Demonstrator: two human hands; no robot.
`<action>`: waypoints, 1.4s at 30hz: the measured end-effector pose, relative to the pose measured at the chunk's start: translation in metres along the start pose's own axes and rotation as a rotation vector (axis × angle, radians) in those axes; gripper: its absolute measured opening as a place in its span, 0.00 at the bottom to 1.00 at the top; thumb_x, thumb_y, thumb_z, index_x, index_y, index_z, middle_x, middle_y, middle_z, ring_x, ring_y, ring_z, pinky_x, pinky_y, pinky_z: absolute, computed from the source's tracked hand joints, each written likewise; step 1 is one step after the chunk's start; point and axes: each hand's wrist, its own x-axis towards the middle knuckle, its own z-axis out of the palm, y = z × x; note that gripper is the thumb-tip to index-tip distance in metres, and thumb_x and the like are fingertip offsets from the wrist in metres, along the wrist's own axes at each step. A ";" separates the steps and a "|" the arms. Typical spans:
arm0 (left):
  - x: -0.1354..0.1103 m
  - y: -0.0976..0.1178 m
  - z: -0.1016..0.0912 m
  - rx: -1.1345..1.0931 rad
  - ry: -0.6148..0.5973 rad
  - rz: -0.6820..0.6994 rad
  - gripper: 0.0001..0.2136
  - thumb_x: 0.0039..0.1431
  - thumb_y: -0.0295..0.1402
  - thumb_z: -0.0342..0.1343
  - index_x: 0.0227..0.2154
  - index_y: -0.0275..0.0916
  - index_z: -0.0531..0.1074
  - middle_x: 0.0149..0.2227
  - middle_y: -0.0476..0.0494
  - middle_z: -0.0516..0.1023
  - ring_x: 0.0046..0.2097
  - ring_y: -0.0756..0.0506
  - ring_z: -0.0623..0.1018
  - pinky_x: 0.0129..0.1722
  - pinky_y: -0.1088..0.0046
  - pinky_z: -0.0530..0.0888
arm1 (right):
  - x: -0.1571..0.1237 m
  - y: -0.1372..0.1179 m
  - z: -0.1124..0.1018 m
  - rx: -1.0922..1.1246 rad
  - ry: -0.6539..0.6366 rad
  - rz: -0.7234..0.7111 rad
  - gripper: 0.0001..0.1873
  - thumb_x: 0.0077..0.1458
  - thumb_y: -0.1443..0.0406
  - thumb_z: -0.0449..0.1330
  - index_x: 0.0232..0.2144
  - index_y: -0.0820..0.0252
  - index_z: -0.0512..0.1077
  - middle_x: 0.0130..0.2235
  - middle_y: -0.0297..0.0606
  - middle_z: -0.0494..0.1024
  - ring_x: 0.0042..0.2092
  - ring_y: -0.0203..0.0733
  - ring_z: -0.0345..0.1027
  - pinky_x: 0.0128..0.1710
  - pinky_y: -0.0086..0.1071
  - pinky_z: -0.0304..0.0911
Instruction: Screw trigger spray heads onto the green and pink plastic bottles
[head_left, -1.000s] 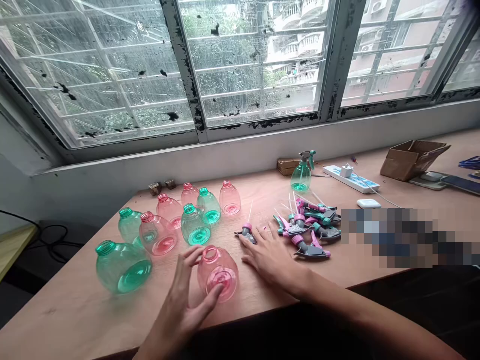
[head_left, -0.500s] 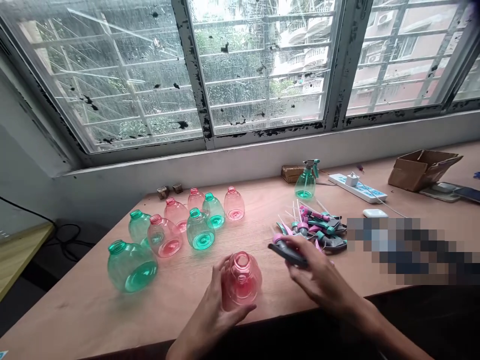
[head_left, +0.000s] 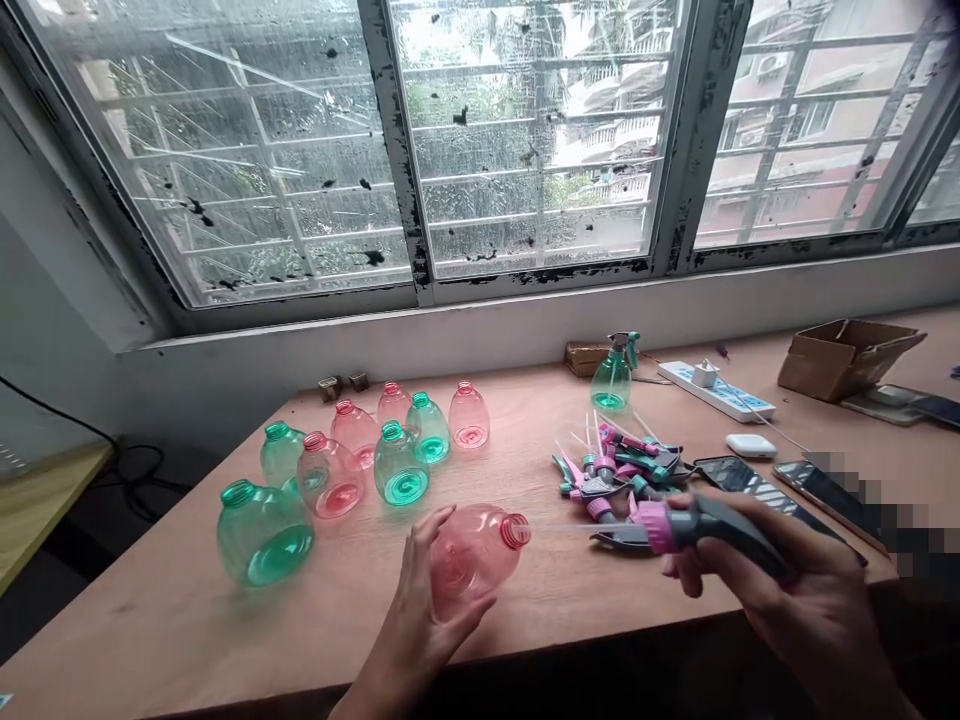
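Observation:
A clear pink bottle (head_left: 480, 555) is gripped in my left hand (head_left: 424, 590), tipped so that its threaded mouth faces right. My right hand (head_left: 787, 580) is wrapped round a grey and pink spray trigger head (head_left: 697, 525). From its pink collar a thin clear tube runs left, its end at the bottle's mouth; whether the tip is inside is hard to make out. Just behind the right hand lies a pile of pink, green and grey spray heads (head_left: 615, 465). Left of the bottle stand several open pink and green bottles, the nearest a green bottle (head_left: 266, 535).
On the wooden table (head_left: 187, 640), a complete green spray bottle (head_left: 612, 375) stands near the wall. Farther right are a power strip (head_left: 716, 390), an open cardboard box (head_left: 847, 355), a white case (head_left: 751, 446) and phones (head_left: 829, 500). The table's front edge runs below my hands.
My right hand has moved right and turned the spray head so its tube points left. My left hand has tilted the pink bottle's mouth to the right.

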 end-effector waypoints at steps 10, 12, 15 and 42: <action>0.001 0.000 -0.008 -0.042 -0.109 -0.017 0.44 0.46 0.42 0.74 0.64 0.60 0.57 0.63 0.39 0.63 0.66 0.28 0.64 0.63 0.41 0.64 | 0.009 0.039 0.050 0.363 -0.549 0.321 0.19 0.62 0.58 0.63 0.52 0.58 0.66 0.37 0.41 0.83 0.36 0.43 0.78 0.35 0.36 0.76; 0.002 0.000 -0.006 -0.074 -0.060 -0.023 0.50 0.43 0.43 0.75 0.66 0.61 0.52 0.63 0.38 0.65 0.64 0.29 0.67 0.62 0.41 0.66 | 0.008 0.044 0.052 0.397 -0.560 0.332 0.19 0.61 0.59 0.65 0.50 0.57 0.65 0.36 0.39 0.83 0.37 0.42 0.78 0.38 0.36 0.75; 0.004 0.004 0.000 -0.174 0.018 -0.046 0.54 0.41 0.43 0.76 0.67 0.59 0.46 0.66 0.37 0.63 0.63 0.29 0.69 0.62 0.43 0.67 | 0.008 0.053 0.051 0.468 -0.547 0.353 0.18 0.57 0.60 0.68 0.43 0.56 0.65 0.35 0.37 0.82 0.36 0.42 0.78 0.38 0.37 0.74; 0.001 -0.014 0.024 -0.394 -0.081 -0.101 0.54 0.43 0.47 0.74 0.69 0.54 0.47 0.70 0.36 0.55 0.69 0.28 0.59 0.67 0.45 0.59 | 0.004 0.066 0.047 0.181 -0.552 0.377 0.19 0.52 0.54 0.70 0.41 0.58 0.74 0.36 0.34 0.77 0.35 0.41 0.73 0.35 0.31 0.69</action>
